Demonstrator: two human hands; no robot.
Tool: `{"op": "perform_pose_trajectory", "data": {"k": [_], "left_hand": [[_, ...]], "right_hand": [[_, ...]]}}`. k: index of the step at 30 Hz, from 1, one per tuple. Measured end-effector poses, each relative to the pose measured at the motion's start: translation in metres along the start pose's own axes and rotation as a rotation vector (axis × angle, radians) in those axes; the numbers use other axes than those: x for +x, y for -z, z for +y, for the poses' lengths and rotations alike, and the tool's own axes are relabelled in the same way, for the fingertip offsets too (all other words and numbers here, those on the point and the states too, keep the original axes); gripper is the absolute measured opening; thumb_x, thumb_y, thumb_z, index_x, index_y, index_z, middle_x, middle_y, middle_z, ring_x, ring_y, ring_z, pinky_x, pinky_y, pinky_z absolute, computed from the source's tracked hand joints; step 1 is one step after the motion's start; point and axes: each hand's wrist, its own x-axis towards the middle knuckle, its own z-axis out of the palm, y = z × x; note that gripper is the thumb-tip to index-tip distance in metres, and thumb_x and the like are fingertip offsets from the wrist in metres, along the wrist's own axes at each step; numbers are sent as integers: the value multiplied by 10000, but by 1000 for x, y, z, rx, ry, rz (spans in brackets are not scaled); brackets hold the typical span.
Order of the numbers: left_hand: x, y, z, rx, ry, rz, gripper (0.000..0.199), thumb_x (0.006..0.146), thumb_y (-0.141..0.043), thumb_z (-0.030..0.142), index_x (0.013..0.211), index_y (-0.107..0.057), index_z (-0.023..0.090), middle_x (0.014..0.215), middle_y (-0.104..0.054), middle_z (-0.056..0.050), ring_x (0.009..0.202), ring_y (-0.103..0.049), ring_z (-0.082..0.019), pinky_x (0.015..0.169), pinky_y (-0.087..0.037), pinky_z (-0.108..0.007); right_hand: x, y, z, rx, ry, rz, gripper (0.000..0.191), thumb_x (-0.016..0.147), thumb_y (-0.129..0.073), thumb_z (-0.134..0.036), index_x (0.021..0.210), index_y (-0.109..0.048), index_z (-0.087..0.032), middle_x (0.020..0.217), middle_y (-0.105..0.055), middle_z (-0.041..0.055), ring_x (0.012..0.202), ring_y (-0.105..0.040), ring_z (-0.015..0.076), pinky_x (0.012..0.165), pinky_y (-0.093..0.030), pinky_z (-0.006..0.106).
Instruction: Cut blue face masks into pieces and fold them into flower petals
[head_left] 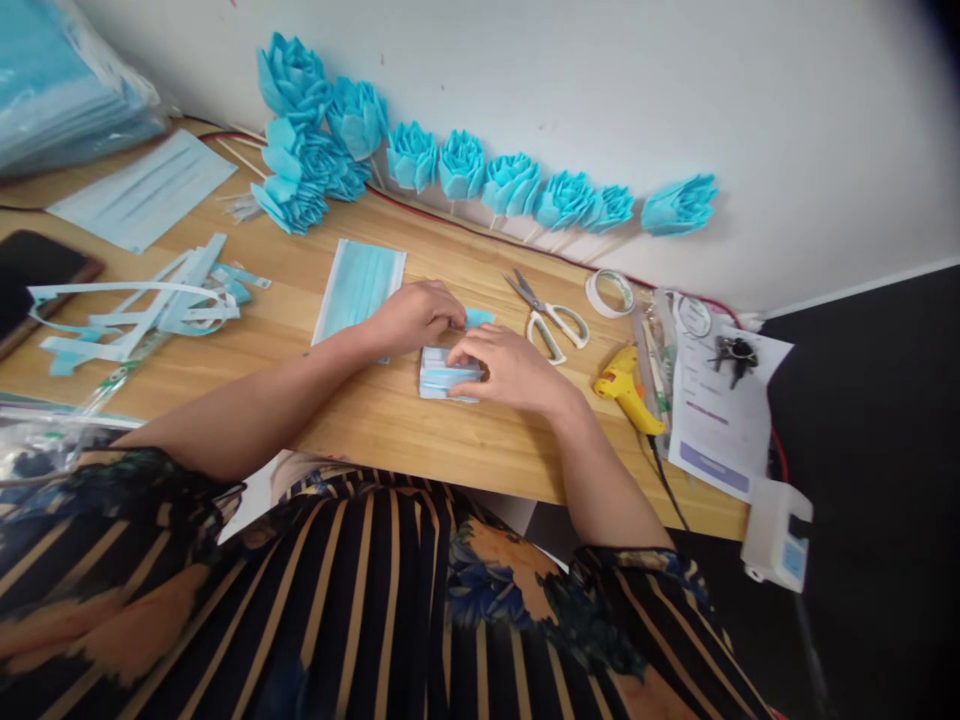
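Observation:
My left hand [427,312] is closed, its fingertips curled down beside a small bright blue piece of fabric [480,317]; what they pinch is hidden. My right hand [510,366] bends over a small stack of pale blue mask pieces [439,378] near the table's front, thumb and fingers closed on its right side. Partly beneath my left wrist lies a flat blue pleated face mask [364,280]. To the right of my hands, scissors [549,318] with white handles rest with their blades slightly apart.
Blue fabric flowers [461,165] on sticks line the wall. Cut strips [161,305], a phone [41,280] and a pale sheet [146,190] lie left. A tape roll [609,293], yellow glue gun [628,388], keys [735,357] and paper [716,415] are right.

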Motion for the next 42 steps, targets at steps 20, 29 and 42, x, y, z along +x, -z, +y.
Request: {"op": "perform_pose_trajectory", "data": {"k": [20, 29, 42], "left_hand": [[0, 0, 5, -20, 110, 28, 291, 885, -469, 217, 992, -739, 198, 948, -752, -49, 909, -664, -194, 865, -479, -321], [0, 13, 21, -454, 302, 110, 491, 897, -563, 502, 1208, -637, 128, 911, -706, -66, 757, -642, -153, 672, -485, -248], [0, 11, 23, -451, 267, 82, 557, 791, -689, 239, 1325, -552, 160, 709, -622, 10, 613, -550, -106, 572, -425, -222]], "right_hand": [[2, -10, 18, 140, -256, 192, 253, 880, -555, -260, 1110, -657, -233, 962, -732, 25, 841, -655, 195, 771, -455, 297], [0, -7, 15, 326, -318, 460, 260, 914, -540, -346, 1133, -624, -231, 781, -666, 0, 662, -591, 154, 681, -468, 292], [4, -17, 28, 553, -364, 515, 515, 835, -629, -457, 1305, -575, -253, 943, -697, 24, 812, -647, 182, 767, -546, 351]]}}
